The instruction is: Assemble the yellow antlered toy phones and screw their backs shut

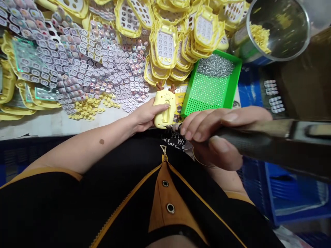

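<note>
My left hand (pixel 145 115) is closed around a yellow toy phone (pixel 169 100) with brown antlers. Its back faces up, showing an uncovered battery compartment and screw holes. In my right hand (pixel 214 134) is a dark electric screwdriver (pixel 271 143), gripped near its front end. The bit points left and lies at the phone's lower edge; whether it sits in a screw hole I cannot tell. Just beyond the phone stands a green perforated tray (pixel 204 94) with a heap of small silver screws (pixel 216 65) at its far end.
Yellow phone shells (pixel 165 44) are stacked at the back. Button pads (pixel 108 62) and small yellow pieces (pixel 89 106) cover the left side. A metal pot (pixel 287 34) holding yellow parts stands at the back right. Blue crates (pixel 292 193) are at the lower right.
</note>
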Available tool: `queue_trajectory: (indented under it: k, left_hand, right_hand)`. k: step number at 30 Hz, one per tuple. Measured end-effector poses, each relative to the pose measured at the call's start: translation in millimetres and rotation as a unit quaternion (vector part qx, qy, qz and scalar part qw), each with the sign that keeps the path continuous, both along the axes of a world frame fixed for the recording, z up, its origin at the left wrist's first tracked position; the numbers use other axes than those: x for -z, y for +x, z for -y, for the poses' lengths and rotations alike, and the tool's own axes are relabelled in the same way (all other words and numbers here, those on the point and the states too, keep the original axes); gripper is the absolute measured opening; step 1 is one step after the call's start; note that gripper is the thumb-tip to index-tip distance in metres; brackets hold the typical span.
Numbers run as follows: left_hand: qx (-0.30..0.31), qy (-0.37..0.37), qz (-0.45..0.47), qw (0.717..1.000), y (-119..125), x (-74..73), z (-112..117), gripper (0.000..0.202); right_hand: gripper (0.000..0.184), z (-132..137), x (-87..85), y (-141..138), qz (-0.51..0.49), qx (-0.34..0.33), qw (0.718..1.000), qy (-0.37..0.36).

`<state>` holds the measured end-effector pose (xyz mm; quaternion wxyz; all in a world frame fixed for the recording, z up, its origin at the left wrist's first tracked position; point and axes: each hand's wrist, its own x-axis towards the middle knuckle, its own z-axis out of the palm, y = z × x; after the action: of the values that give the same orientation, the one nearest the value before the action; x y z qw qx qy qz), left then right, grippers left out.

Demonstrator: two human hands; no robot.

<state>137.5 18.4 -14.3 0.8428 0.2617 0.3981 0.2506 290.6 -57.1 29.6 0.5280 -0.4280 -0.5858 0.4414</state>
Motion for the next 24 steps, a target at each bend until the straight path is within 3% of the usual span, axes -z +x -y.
queue_trajectory:
  k: [5,12,16,20,24]
  left_hand:
    - [-0.002,0.018,0.013,1.000,0.0,0.8,2.6,0.038]
    - [-0.015,0.024,0.018,0.999,1.5,1.4,2.9,0.040]
    - [-0.018,0.020,0.021,0.999,1.9,1.3,2.5,0.037]
    - [-0.017,0.026,0.017,0.999,0.5,-0.6,2.1,0.035]
    - [-0.009,0.030,0.012,0.999,-0.6,-2.1,1.3,0.039]
  right_hand:
    - [0.027,-3.2,5.6,-16.5,-0.086,0.023,0.991,0.103]
    - [0.013,-8.9,8.9,-28.5,-0.086,0.005,0.986,0.146]
    - [0.015,-12.2,4.0,-32.4,-0.073,-0.046,0.987,0.136]
    - [0.025,-15.6,3.8,-33.0,-0.031,-0.037,0.993,0.107]
    - [0.022,-17.7,9.4,-33.8,-0.091,-0.032,0.984,0.149]
